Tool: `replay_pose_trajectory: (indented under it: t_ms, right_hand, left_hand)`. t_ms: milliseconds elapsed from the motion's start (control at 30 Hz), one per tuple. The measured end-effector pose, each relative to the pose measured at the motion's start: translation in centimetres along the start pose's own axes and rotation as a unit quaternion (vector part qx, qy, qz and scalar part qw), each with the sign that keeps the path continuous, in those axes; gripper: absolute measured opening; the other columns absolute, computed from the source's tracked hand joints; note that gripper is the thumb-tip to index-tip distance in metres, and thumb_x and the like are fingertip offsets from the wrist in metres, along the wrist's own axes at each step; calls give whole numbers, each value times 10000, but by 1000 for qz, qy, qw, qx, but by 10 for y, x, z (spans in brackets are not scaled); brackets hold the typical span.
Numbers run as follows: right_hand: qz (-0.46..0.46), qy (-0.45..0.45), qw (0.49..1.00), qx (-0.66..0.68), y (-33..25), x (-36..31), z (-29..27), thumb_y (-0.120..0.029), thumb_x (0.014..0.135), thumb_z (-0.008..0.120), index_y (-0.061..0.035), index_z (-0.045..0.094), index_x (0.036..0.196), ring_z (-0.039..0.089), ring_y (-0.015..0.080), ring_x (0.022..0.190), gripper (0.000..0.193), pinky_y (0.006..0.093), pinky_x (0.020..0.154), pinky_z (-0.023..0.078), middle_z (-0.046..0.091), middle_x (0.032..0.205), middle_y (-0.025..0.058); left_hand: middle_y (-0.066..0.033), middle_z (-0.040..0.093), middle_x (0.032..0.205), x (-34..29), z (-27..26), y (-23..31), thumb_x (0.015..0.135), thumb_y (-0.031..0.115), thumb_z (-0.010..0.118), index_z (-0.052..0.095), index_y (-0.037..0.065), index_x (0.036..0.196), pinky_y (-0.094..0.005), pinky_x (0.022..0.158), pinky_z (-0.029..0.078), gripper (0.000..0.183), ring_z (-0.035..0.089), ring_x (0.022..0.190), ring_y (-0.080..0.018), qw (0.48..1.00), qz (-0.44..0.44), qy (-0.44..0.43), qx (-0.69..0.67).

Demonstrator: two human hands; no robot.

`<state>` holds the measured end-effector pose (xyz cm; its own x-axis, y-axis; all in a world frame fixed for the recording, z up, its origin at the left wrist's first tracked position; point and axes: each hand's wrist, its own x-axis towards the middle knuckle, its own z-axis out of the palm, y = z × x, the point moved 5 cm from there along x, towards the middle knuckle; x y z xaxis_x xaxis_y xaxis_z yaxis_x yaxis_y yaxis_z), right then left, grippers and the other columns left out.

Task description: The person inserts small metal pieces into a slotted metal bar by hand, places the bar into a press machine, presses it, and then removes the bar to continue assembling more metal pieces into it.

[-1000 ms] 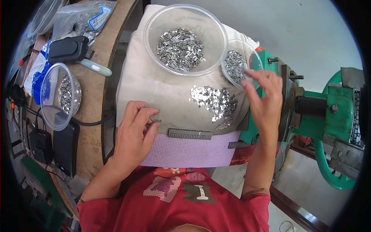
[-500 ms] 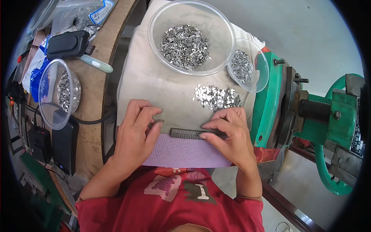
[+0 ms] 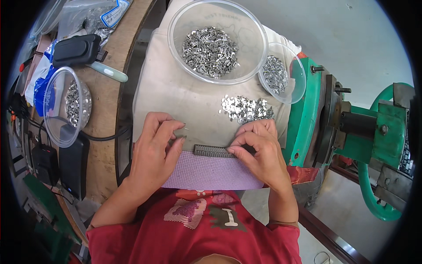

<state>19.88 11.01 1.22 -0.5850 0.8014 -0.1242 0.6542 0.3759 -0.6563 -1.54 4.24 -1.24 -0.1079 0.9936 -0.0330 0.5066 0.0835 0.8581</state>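
Note:
A dark, narrow block with a row of slots [image 3: 213,151] lies along the far edge of a purple woven cloth [image 3: 211,171]. My right hand [image 3: 259,149] is at the block's right end, with thumb and forefinger pinched together; whatever is between the tips is too small to make out. Left of the block my left hand [image 3: 156,143] is curled, thumb tip and forefinger tip a little apart. By its fingertips shows a thin, pale pin-like piece [image 3: 187,129]. Beyond my right hand lies a loose pile of small shiny metal flakes [image 3: 246,109].
A large clear tub [image 3: 172,48] of small metal pieces and a smaller clear tub [image 3: 300,86] stand at the back. Right is a green machine [image 3: 303,114] with a handwheel [image 3: 364,185]. The wooden bench [image 3: 103,101] at left carries another clear tub [image 3: 52,127] and a black-headed tool [image 3: 77,49].
My right thumb and forefinger, apart before, have closed together at the block's right end. My left hand has hardly moved.

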Motion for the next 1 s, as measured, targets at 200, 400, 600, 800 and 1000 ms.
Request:
replay_pose_trajectory:
  t_ms: [200, 400, 600, 800, 1000]
  right_hand:
    - [-5, 1, 1000, 3, 0, 0, 0, -124, 749, 821, -53, 704, 839, 500, 284, 967, 164, 391, 906, 404, 631, 963, 48]
    - [-5, 0, 1000, 3, 1, 0, 1, -132, 747, 825, -55, 705, 840, 501, 285, 978, 170, 390, 912, 400, 631, 975, 45]
    - [-10, 20, 1000, 6, 3, -4, 1, -142, 737, 834, -59, 718, 830, 507, 284, 972, 171, 398, 904, 408, 631, 969, 42]
    - [-18, 37, 999, 7, 5, -5, 1, -156, 732, 840, -58, 728, 838, 511, 281, 969, 183, 395, 896, 416, 634, 944, 43]
    - [-26, 31, 999, -1, 1, -5, 0, -157, 732, 841, -58, 730, 838, 510, 277, 977, 183, 394, 899, 417, 634, 963, 40]
  left_hand:
    - [-100, 527, 1106, 0, 0, 0, 804, -109, 675, 641, 13, 1103, -255, 606, 478, 325, 601, 777, -141, 1000, 2, -1, 2]
    - [-99, 527, 1104, -1, 0, -1, 800, -107, 680, 641, 9, 1102, -254, 605, 475, 326, 597, 777, -142, 1000, 0, 2, -2]
    - [-98, 529, 1102, 0, 1, 0, 797, -107, 681, 641, 8, 1102, -255, 606, 472, 329, 595, 776, -144, 1000, 6, 2, 3]
    - [-117, 531, 1103, 1, 0, 2, 812, -84, 688, 631, 8, 1105, -292, 630, 499, 313, 610, 780, -184, 1000, 10, 0, 15]
    - [-138, 532, 1106, 1, 0, 4, 831, -57, 694, 617, 4, 1107, -332, 643, 529, 293, 634, 769, -225, 1000, 18, -4, 25]
